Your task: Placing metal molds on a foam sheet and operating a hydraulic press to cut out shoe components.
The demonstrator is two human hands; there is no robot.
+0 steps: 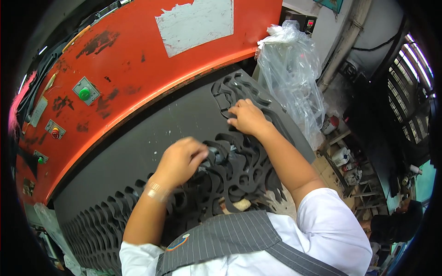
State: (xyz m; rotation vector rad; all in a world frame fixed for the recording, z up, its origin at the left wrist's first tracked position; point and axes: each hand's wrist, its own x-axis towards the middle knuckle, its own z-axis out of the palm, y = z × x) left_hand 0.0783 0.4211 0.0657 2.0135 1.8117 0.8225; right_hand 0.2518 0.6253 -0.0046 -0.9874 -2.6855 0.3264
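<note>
Sheet [156, 133] of dark grey, foam-like material lay flat along the foot of an orange-red machine housing [124, 60]. Its far right part was cut into wavy pieces [230, 89], most of them seated in place. Nearer the body, a tangle of wavy cut strips [239, 172], some with round or oval holes, was heaped between the forearms. Further rows of upright wavy strips [99, 225] ran down the lower left side.

Right hand [251, 117]: over the wavy pieces, fingers bent, thumb narrow to the index finger, tips down at the cut edges. Could not tell whether a piece was pinched. Left hand [182, 158]: motion-blurred, palm side down, at the upper left border of the tangle; fingers curled, thumb extended to the right. Grip could not be determined. A pale metallic band [158, 190] circled the left wrist.

Housing carried a large green push button [84, 94], a red knob [55, 133] and a torn white paper [198, 25]. Clear plastic bag [292, 69] hung just beyond the sheet's right end. Wearer had a grey pinstriped apron [225, 234] over a white top.
</note>
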